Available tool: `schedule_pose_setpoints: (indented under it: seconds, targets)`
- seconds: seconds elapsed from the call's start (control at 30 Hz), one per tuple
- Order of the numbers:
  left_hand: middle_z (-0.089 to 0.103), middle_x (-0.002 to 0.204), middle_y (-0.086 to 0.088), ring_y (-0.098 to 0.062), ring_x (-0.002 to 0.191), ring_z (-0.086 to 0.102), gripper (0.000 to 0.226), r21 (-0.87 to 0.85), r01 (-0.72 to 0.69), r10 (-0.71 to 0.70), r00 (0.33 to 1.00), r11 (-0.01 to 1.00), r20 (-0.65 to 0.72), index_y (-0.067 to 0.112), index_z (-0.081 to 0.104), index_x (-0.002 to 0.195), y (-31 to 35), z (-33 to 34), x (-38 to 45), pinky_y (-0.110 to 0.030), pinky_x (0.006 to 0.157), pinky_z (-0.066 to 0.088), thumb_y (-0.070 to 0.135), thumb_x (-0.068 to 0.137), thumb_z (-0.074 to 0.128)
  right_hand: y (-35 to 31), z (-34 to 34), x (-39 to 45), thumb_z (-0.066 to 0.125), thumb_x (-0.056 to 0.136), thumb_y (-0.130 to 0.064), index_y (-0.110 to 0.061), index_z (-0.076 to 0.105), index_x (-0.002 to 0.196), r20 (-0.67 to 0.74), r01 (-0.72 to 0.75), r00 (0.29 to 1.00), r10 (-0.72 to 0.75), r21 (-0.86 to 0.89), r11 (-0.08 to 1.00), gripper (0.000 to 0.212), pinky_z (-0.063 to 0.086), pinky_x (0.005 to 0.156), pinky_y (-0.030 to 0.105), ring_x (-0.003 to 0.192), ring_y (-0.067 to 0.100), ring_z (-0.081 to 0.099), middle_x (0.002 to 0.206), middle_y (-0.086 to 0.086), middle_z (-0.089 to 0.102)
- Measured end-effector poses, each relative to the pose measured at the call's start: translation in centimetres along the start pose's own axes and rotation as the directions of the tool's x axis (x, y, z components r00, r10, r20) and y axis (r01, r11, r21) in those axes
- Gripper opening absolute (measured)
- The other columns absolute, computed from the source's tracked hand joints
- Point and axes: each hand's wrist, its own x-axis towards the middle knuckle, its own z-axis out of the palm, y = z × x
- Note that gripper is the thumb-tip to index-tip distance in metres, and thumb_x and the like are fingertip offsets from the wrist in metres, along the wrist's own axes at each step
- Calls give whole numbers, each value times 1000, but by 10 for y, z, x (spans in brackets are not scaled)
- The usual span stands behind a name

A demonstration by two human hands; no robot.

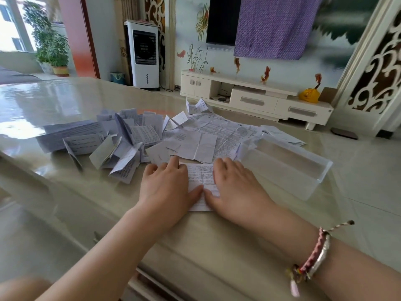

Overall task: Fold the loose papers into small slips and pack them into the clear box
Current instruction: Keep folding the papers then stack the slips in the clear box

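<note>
Both hands, left hand (166, 187) and right hand (233, 187), lie flat with straight fingers, pressing a paper (200, 178) on the tabletop (65, 192). Clear box (284, 164) sits just right, apparently empty. Uneven pressure could skew the crease, I'd guess.

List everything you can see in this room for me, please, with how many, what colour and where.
paper being folded: one, white with print, flat under both hands
folded slips: a heap, too many to count, white, left on the table
unfolded sheets: several, white with print, behind the hands
clear box: one, see-through, holding no slips, right of the hands
table: one, glossy beige
TV cabinet: one, cream, by the far wall
yellow bag: one, on the cabinet
purple cloth: one, draped over the black screen
air cooler: one, white
potted plant: green, by the window
left hand: flat on the paper
right hand: flat on the paper, bracelets on its wrist
</note>
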Motion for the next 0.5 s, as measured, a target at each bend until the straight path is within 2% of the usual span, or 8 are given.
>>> schedule_pose_setpoints:
  seconds: [0.13,0.3,0.5]
  targets:
    - [41,127,0,-18,123,46,58,9,-23,23,999,1000,36,20,47,123,0,2,-7,-36,107,24,65,91,31,-12,0,-6,41,95,-33,-12,35,118,52,23,998,-24,10,1000,32,31,91,35,117,26,37,124,7,41]
    - [39,126,-1,-19,125,44,62,15,-54,53,996,998,76,18,44,125,-3,1,-9,-38,109,22,67,90,30,-10,-2,-16,38,96,-32,-14,33,112,93,10,996,-12,20,1000,24,31,94,36,116,25,35,123,6,37]
    - [37,123,-1,-20,122,44,80,7,-84,81,978,996,194,19,42,126,-8,-2,-5,-43,109,20,81,78,28,13,-10,-25,41,92,-23,-16,25,102,242,-62,969,43,74,995,20,32,96,34,113,24,35,107,2,28]
